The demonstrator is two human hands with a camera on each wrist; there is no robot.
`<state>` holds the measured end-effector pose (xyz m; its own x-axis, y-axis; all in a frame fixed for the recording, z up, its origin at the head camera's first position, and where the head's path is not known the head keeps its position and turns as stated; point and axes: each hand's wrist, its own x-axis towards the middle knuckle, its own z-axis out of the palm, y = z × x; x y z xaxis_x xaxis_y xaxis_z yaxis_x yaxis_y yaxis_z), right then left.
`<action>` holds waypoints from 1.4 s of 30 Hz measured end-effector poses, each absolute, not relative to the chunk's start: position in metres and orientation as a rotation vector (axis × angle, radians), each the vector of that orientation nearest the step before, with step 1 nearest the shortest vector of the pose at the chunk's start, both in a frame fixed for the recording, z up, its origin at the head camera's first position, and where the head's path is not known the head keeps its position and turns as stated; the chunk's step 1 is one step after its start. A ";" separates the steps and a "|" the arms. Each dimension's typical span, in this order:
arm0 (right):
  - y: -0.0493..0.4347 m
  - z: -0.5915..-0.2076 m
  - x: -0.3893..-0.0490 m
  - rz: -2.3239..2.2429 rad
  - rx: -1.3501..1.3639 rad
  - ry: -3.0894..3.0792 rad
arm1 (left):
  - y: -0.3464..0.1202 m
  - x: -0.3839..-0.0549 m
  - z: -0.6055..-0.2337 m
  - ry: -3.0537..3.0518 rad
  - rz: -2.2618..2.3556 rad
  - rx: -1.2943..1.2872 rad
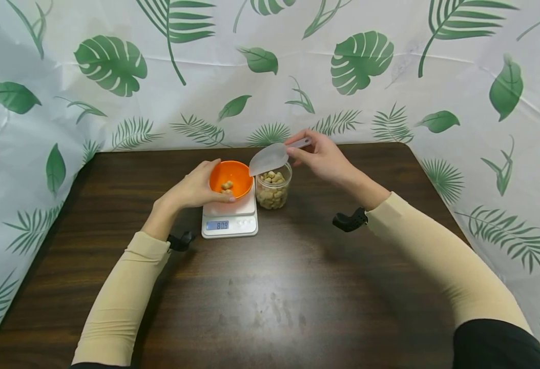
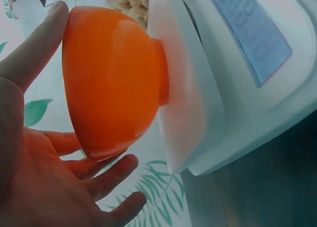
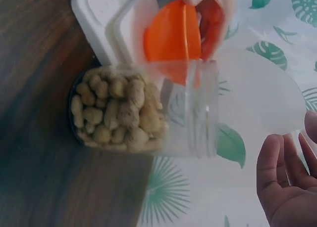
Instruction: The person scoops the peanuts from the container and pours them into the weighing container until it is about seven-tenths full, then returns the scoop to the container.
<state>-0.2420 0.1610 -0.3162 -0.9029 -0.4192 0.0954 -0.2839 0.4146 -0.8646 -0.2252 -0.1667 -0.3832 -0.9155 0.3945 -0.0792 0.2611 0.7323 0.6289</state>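
An orange bowl (image 1: 231, 177) stands on the white kitchen scale (image 1: 230, 224), with a few tan, lumpy, nut-like pieces (image 1: 226, 186) in it. My left hand (image 1: 196, 185) holds the bowl by its rim, thumb on the near side and fingers round the far side. Beside the scale is a clear jar (image 3: 178, 111) partly filled with similar pieces (image 3: 119, 111). Over the jar's mouth, my right hand (image 1: 315, 154) pinches the handle of a translucent white scoop (image 1: 268, 159). The scoop's bowl is tilted toward the orange bowl; its inside is hidden.
Scale and jar stand toward the back of a dark wooden table (image 1: 270, 297). The scale's display (image 1: 217, 225) shows what looks like 80.8. A leaf-patterned white sheet (image 1: 270, 92) hangs behind the table. Each wrist carries a black camera mount (image 1: 349, 220).
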 end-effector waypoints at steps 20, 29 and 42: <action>0.185 -0.283 -0.239 -1.123 -0.762 2.747 | -0.126 -0.229 -0.379 2.896 1.065 0.798; 0.174 -0.278 -0.238 -0.954 -0.905 2.782 | -0.103 -0.236 -0.376 2.879 0.916 0.846; 0.142 -0.278 -0.238 -0.585 -0.995 2.785 | -0.085 -0.240 -0.376 2.867 0.836 0.850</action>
<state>-0.2378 0.1416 -0.2777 -0.7749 -0.6320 0.0105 -0.5827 0.7079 -0.3992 -0.2401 -0.0845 -0.3765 -0.8497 0.5149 0.1138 0.4953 0.7053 0.5071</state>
